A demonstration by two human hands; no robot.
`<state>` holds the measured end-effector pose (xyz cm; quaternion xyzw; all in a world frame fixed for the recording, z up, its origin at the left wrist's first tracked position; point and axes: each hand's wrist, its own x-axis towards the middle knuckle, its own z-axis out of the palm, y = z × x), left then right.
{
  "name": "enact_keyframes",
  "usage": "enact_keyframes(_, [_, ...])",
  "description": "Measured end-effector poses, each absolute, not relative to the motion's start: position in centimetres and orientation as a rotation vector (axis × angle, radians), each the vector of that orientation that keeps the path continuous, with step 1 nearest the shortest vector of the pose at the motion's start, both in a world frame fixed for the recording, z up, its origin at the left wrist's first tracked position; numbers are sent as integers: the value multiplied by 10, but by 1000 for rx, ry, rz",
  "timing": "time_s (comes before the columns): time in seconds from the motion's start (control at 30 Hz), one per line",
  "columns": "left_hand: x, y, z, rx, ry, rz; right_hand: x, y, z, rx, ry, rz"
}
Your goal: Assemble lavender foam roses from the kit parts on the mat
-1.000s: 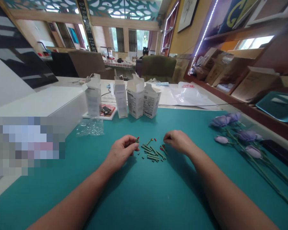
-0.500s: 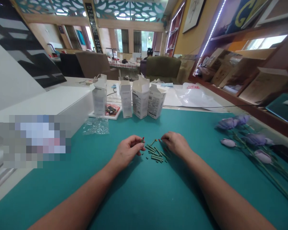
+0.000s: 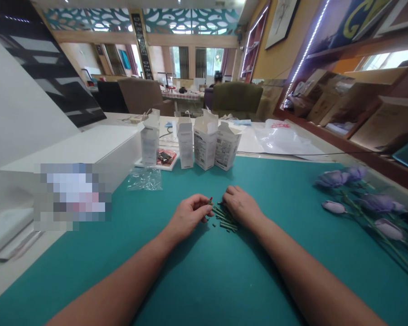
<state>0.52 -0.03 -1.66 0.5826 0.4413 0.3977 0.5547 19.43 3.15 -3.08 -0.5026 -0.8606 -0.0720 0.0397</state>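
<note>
Several short green stem pieces (image 3: 226,222) lie in a loose pile on the teal mat (image 3: 204,280), with a few tiny bits scattered beside them. At the pile's left edge is my left hand (image 3: 190,216), its thumb and index finger pinched together on what looks like a small green stem piece; the fingers cover most of it. My right hand (image 3: 242,206) reaches over the pile's right side, fingers bent down and close together. Its fingertips are hidden behind the knuckles, so what they grip cannot be made out.
White cardboard boxes (image 3: 204,142) stand along the mat's back edge, beside crumpled clear plastic (image 3: 144,179) and a small tray (image 3: 172,164). Purple artificial flowers (image 3: 370,202) lie at the right. A white box structure (image 3: 115,154) flanks the left, and a clear plastic bag (image 3: 279,138) lies behind.
My right hand has moved left and in over the stem pieces, covering the orange-tipped piece that showed before. My left hand keeps its pinch. The whole view has shifted slightly.
</note>
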Motion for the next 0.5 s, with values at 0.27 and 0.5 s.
enact_keyframes(0.27, [5, 0, -17, 1358, 1057, 953, 198, 36, -31, -1476, -2635, -142])
enact_keyframes(0.5, [2, 2, -20, 1362, 1055, 953, 198, 38, -32, -1480, -2519, -57])
